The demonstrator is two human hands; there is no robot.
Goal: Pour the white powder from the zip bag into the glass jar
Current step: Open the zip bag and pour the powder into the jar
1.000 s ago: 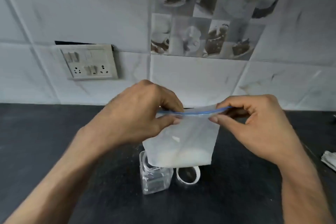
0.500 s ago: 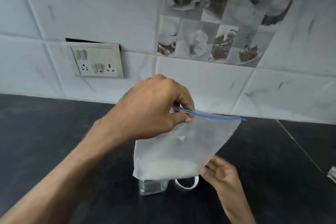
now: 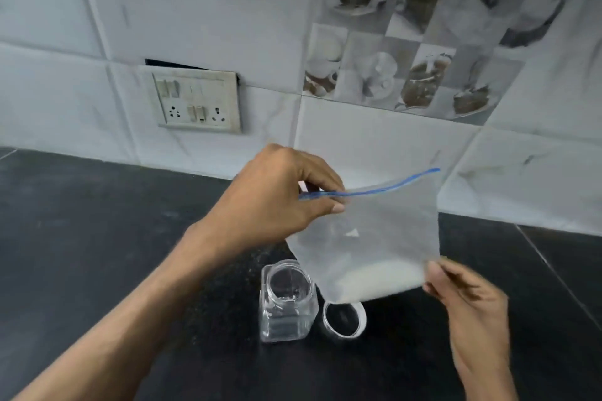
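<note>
The fingers (image 3: 325, 187) of the left hand (image 3: 277, 198) are pinched narrow on the left end of the blue zip strip (image 3: 368, 187), thumb below and forefinger above, and they carry the zip bag (image 3: 374, 231) in the air at the centre of the frame. The right hand (image 3: 469, 306), at lower right, has its fingers curled against the bag's lower right corner; it is blurred, so whether it truly grips the corner or only touches it I cannot tell.

The bag hangs mouth-up with its right side tipped slightly higher. The white powder (image 3: 374, 282) lies in one heap along the bottom edge, so none appears to have left the bag. Whether the zip is parted is too fine to read.

Just below and left of the bag, the glass jar (image 3: 286, 303) stands upright on the black table (image 3: 97, 238), lid off, mouth open, and looks empty. Its lid (image 3: 343, 319) lies flat on the table just beside it to the right, partly under the bag's bottom edge.

As I judge it, the jar is ready and the bag is in hand, but the pouring itself has not begun: the bag must yet be brought over the jar's mouth, tipped, and emptied.

Count: two hands, one bag, one heap of powder, one jar, one lid. On the tiled wall at upper left, one switch plate (image 3: 195, 102).
</note>
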